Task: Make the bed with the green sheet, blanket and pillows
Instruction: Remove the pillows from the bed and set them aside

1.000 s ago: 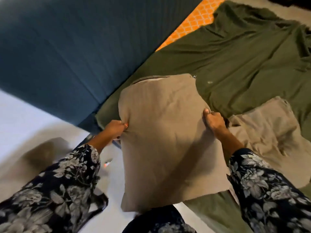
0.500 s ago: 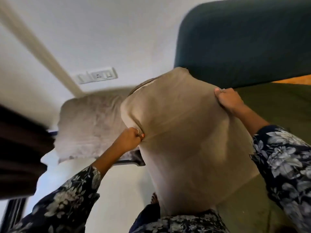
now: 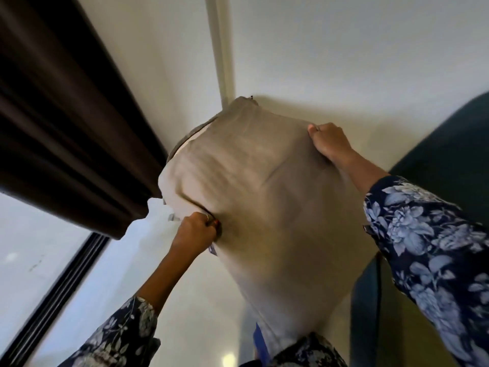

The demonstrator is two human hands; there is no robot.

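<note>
I see both hands gripping the tan pillow [image 3: 267, 197] in the air, left hand [image 3: 194, 235] bunching its edge, right hand [image 3: 330, 143] clutching its far side.

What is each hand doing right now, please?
Left hand: closed, gripping the beige pillow at its left edge.
Right hand: closed, gripping the pillow's upper right edge.

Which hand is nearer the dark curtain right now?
Left. The left hand grips the pillow's edge just below the curtain; the right hand grips the far edge.
</note>
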